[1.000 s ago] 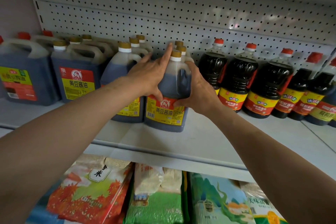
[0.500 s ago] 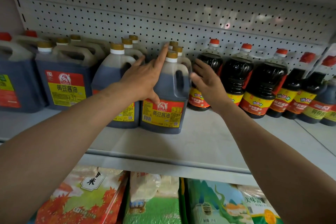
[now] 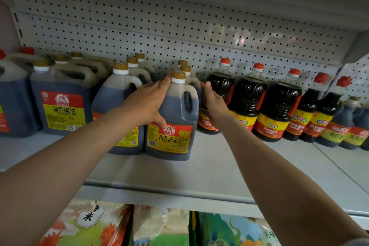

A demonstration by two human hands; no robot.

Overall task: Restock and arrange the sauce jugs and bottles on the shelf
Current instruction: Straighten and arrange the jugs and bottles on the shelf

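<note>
Head view: shelf [image 3: 209, 168] largely stocked. Gold-capped jugs stand in files at left, red-capped bottles [image 3: 277, 104] in a row at right. Front jug [image 3: 173, 118] stands upright, label outward, beside its neighbour [image 3: 117, 106]. Left hand [image 3: 145, 104] lies spread against its shoulder; right hand [image 3: 214, 103], grip loosely apart, reaches behind it. Remaining, in my judgement: squaring this file.

Front strip of white metal shelf [image 3: 209, 168] bare, wide room for hand there. Behind it, packed row: gold-capped brown sauce jugs with yellow-red labels [image 3: 171, 118] touching side by side, then dark round red-capped sauce bottles [image 3: 277, 104] close together. Narrow gap between front jug and first dark bottle, filled by right hand [image 3: 214, 104]. White pegboard wall [image 3: 179, 32] blocks back.
</note>
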